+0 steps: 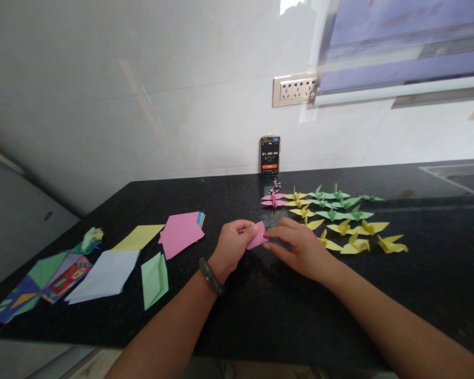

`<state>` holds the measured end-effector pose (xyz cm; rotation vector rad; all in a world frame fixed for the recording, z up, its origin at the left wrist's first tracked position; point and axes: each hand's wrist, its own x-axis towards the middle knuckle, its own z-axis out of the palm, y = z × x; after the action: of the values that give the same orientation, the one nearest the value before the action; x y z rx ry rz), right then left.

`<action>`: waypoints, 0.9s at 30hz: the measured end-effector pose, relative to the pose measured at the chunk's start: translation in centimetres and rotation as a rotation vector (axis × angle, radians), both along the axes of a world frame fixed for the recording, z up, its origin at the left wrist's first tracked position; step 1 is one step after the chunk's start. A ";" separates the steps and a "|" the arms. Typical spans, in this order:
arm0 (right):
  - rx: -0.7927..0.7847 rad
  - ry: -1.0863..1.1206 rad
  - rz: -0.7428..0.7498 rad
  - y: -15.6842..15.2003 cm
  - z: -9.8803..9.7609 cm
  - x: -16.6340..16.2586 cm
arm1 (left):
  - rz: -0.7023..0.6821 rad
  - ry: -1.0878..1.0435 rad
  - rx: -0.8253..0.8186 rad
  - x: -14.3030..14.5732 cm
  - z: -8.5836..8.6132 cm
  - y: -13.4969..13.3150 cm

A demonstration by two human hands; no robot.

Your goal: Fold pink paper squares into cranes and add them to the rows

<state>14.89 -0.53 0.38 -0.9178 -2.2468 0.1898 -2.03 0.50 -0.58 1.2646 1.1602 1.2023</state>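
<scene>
We mark the glossy black speckled table [256, 321] first: its far edge meets a pale, shiny tiled wall [205, 110], and its near edge runs below both forearms. Our widest stretch of dark surface lies between the hands and that near edge; a narrower strip separates the left hand [237, 237] from the fanned stack of smooth pink paper squares [181, 234]. To the right hand's far side, room is tighter, with rows of folded paper birds close by. Between our hands, above the table's middle, sits a small folded piece of pink paper [256, 237], creased flat and angular. Left fingers are clamped on it, thumb on top; right thumb and index finger stand slightly apart at its right edge, and we cannot tell whether the right hand [298, 245] grips it. Birds are crisp, with pointed wings: pink paper cranes [274, 200] below an upright black-screened phone [270, 155], yellow paper cranes [355, 244] nearest the right wrist, pale green paper cranes [334, 215] behind. On the left we log a green folded sheet [155, 279] with a raised flap, flat white paper sheets [105, 273] overlapping a yellow paper sheet [138, 237], and colourful printed packaging [65, 279] near the table's left edge. A dark, rounded, polished bangle [211, 277] circles our left wrist.
</scene>
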 end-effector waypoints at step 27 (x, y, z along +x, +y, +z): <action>-0.656 0.588 -0.118 -0.3 -1.4 -2.3 | 0.156 0.015 0.155 0.7 -0.1 -0.2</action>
<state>12.59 -0.83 -0.99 -1.1317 -1.5813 1.0420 -1.34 0.27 -0.68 1.3185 1.2134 1.4231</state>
